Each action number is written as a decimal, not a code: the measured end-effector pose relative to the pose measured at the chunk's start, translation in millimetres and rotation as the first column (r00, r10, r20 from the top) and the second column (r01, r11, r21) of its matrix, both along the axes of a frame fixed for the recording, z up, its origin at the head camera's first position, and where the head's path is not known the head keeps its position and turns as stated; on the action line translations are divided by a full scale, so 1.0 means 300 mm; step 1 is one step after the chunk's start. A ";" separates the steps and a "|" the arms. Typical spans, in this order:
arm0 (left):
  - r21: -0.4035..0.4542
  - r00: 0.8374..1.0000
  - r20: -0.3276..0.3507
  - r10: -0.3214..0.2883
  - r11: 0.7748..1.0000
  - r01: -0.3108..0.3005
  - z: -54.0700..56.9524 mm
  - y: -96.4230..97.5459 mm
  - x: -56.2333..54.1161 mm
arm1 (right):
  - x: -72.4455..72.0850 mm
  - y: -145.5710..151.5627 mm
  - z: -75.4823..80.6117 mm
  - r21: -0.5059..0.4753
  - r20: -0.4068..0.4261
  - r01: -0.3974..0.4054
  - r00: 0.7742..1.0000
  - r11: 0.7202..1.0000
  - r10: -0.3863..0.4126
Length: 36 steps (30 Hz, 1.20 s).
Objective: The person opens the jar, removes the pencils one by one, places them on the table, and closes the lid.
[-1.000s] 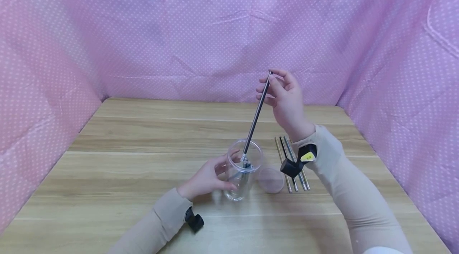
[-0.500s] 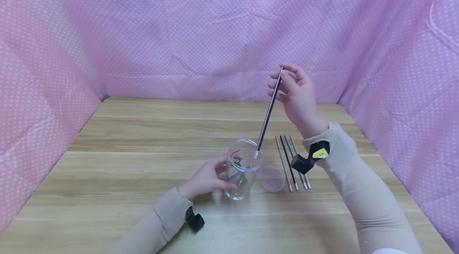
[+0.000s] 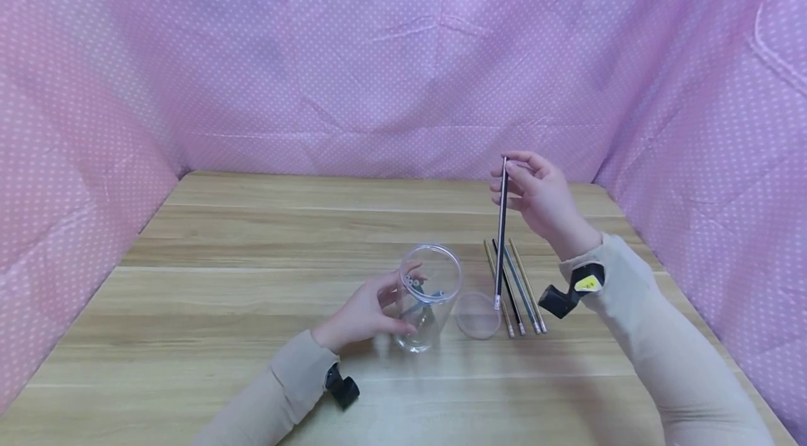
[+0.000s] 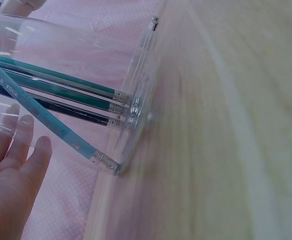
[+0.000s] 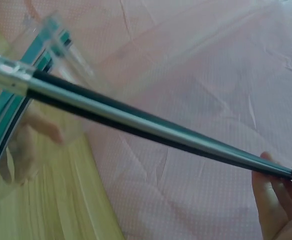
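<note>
My right hand (image 3: 547, 201) pinches a dark striped pencil (image 3: 501, 236) near its upper end. The pencil hangs almost upright, its eraser end over the right side of a clear round lid (image 3: 477, 317). A clear plastic jar (image 3: 431, 306) stands upright on the table, and my left hand (image 3: 366, 309) grips it round the left side. Inside the jar, in the left wrist view, lean a light blue pencil (image 4: 46, 117), green pencils (image 4: 71, 90) and a dark one (image 4: 86, 114), eraser ends down. Past the held pencil, the right wrist view shows the jar blurred.
Several pencils (image 3: 522, 292) lie side by side on the wooden table (image 3: 252, 243), right of the lid. Their eraser ends point toward the person. A pink dotted cloth (image 3: 378, 68) hangs behind the table and along both sides.
The right hand has drawn the dark pencil up out of the jar, moved it right, then lowered it toward the lid and loose pencils. The left hand and jar have stayed put.
</note>
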<state>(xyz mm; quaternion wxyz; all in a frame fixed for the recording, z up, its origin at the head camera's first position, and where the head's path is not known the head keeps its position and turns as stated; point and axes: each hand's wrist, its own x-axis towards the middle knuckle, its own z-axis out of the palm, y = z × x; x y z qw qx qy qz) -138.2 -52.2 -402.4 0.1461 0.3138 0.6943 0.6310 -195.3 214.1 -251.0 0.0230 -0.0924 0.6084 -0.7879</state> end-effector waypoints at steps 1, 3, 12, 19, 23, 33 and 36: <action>0.000 1.000 0.000 0.000 1.000 0.000 -0.001 0.000 0.000 | -0.001 0.009 -0.010 0.020 -0.001 -0.004 1.000 1.000 0.004; 0.004 1.000 -0.001 0.000 1.000 0.000 -0.001 0.000 -0.001 | -0.003 0.025 -0.031 0.066 0.004 -0.008 1.000 0.998 0.008; 0.023 1.000 0.000 -0.019 1.000 0.019 -0.005 0.001 -0.008 | -0.018 0.098 -0.111 0.307 0.016 -0.006 1.000 0.952 0.001; 0.005 1.000 0.018 -0.004 1.000 0.004 -0.003 -0.001 -0.003 | -0.063 0.187 -0.175 0.521 0.010 -0.006 1.000 0.854 0.001; -0.020 1.000 0.015 0.010 1.000 -0.010 -0.006 -0.003 -0.001 | -0.097 0.247 -0.214 0.590 0.020 -0.010 1.000 0.808 -0.002; 0.009 1.000 0.027 -0.006 1.000 0.006 -0.006 -0.004 -0.001 | -0.145 0.371 -0.313 0.732 0.045 -0.016 0.999 0.681 -0.025; -0.009 1.000 0.024 -0.005 1.000 0.005 -0.007 -0.004 -0.001 | -0.149 0.401 -0.351 0.764 0.057 -0.016 0.997 0.645 -0.043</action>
